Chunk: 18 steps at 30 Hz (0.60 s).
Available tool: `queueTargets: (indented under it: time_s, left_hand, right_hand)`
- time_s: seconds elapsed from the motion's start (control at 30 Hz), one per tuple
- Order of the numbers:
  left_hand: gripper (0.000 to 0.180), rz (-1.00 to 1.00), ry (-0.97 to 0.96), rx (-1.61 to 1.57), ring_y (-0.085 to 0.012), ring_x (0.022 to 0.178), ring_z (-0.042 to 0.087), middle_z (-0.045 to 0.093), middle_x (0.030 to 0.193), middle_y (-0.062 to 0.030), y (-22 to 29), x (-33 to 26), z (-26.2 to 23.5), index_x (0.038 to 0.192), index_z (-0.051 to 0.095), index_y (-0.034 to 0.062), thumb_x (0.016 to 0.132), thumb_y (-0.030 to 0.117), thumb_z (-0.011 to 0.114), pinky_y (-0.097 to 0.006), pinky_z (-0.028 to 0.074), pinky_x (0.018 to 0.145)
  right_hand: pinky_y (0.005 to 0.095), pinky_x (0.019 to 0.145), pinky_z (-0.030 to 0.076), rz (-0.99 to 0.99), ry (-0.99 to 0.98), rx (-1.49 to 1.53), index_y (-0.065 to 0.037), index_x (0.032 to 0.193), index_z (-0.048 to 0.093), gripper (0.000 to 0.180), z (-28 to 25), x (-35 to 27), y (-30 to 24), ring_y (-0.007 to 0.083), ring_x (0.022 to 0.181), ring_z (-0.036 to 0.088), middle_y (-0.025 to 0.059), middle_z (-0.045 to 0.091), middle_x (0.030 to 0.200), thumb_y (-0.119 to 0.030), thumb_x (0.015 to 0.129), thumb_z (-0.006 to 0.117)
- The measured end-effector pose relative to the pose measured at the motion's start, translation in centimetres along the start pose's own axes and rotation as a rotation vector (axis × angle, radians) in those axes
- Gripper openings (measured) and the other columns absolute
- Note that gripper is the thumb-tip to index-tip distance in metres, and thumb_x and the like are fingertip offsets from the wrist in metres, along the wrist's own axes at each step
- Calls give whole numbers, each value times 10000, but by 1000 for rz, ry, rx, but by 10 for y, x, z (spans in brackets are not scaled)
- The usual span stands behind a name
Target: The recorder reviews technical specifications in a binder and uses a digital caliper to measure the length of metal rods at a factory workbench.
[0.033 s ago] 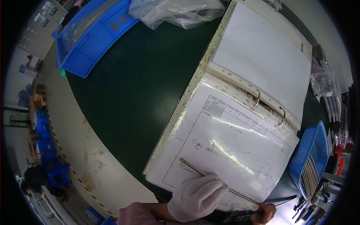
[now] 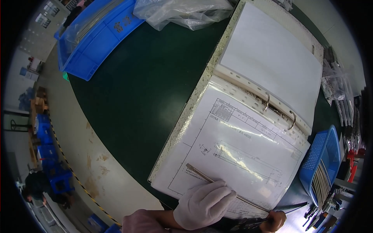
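Note:
A thin metal rod [image 2: 248, 201] lies slantwise over the lower part of a drawing sheet [image 2: 237, 151] in a clear sleeve. My left hand [image 2: 204, 204], in a white glove, is closed around the rod near its middle, with the far left end sticking out past the fingers. At the rod's near right end is my bare right hand [image 2: 276, 221], fingers curled around a dark tool [image 2: 248, 223] that looks like a caliper. A thin dark bar [image 2: 297, 207] reaches out to the right of that hand. The bottom edge of the picture cuts off part of the tool.
An open ring binder [image 2: 268, 70] lies on the dark green table [image 2: 136, 97]. To the right stands a blue basket [image 2: 320, 155] of metal rods, with tools beyond. A blue bin [image 2: 97, 46] and clear plastic bag [image 2: 186, 13] sit at the back; a person [image 2: 40, 186] is at far left.

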<state>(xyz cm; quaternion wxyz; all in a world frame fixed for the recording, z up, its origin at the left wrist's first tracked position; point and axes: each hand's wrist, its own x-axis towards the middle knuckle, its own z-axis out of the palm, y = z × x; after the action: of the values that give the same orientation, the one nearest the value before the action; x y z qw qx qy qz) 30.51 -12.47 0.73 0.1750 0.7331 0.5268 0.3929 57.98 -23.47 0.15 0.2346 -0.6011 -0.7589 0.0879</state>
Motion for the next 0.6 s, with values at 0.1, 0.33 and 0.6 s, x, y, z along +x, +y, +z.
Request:
queueTargets:
  time_s: [0.1,0.33,0.6]
  left_hand:
    - [165,-1,-5,-6,-153,782,596,556,881,25,0,0,-1,812,652,123,666,56,688,-274,506,625]
    - [151,-13,-18,3,-155,792,597,559,889,23,1,0,-1,808,655,112,671,63,695,-277,508,627]
    - [169,-10,-14,-39,-155,783,603,567,877,23,1,3,-2,818,652,106,663,54,692,-273,497,614]
  right_hand:
    - [359,476,402,-24,13,-4,-37,933,582,399,1,1,1,235,500,502,77,541,624,29,540,609]
    - [313,439,388,-71,43,-52,-35,920,575,391,3,8,0,204,455,489,55,527,584,60,542,596]
    - [334,448,390,62,32,-37,-31,741,609,258,3,3,-1,218,440,480,72,525,531,61,500,592]
